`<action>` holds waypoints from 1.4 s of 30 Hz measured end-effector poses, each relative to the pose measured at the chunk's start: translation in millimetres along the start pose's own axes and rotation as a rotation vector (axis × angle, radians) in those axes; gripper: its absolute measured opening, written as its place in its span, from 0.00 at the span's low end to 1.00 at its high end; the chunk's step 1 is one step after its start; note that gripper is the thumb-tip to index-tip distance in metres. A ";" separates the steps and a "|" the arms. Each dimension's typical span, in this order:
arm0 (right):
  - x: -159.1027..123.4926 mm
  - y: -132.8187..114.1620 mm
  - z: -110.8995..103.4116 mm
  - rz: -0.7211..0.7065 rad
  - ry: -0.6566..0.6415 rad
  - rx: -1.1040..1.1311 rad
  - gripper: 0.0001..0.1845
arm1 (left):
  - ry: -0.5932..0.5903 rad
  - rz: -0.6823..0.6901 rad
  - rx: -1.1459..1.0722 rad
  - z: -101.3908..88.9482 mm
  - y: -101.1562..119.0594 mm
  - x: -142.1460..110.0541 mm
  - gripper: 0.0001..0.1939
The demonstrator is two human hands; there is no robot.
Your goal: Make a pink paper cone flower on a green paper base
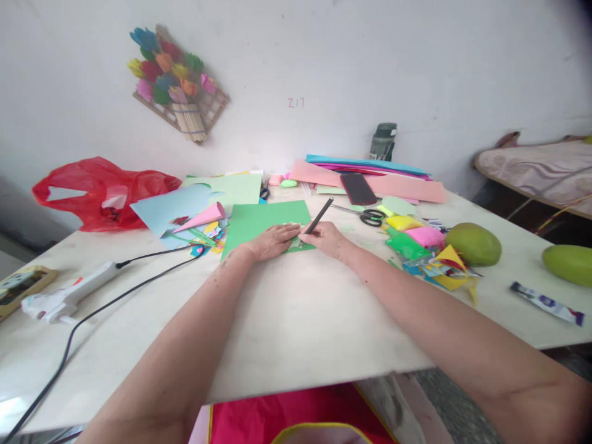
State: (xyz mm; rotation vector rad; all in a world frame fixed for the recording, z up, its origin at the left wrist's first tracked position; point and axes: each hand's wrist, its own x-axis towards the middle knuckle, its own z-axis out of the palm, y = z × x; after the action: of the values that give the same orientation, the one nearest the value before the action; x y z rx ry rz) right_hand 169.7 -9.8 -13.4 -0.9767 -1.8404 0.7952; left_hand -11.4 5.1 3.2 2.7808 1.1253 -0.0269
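Observation:
A sheet of green paper [259,222] lies on the white table in front of me. My left hand [276,240] rests flat on its right part, fingers stretched out. Close beside it, my right hand [326,239] is closed around a dark pencil [321,214], which tilts up to the right. The pencil's tip is at the paper's lower right corner, near the left fingertips. Under the left fingers is a small pale green piece [295,245], partly hidden; what it is I cannot make out.
Left: a glue gun [69,296] with a black cord, a red plastic bag [108,191], a pink paper cone [206,216] and paper scraps. Right: black-handled scissors [372,217], a phone [357,188], colored clay packets [407,243], green mangoes [472,244] and a tube [548,303].

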 end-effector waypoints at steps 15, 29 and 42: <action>0.2 1.6 -0.5 0.037 -0.012 0.017 0.08 | 0.000 -0.005 0.002 -0.1 -0.2 -1.1 0.25; 2.0 3.2 -2.9 0.070 0.177 0.185 0.11 | 0.021 -0.003 0.016 4.4 -4.3 0.4 0.26; 20.0 -30.2 39.0 0.482 0.501 0.687 0.07 | 0.109 -0.082 -0.075 5.5 0.2 -2.8 0.30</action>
State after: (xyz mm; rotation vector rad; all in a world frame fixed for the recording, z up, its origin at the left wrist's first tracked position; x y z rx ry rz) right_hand 119.3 -12.2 3.5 -1.0354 -0.8079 1.2277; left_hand -13.1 2.2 -2.0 2.6973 1.2387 0.1565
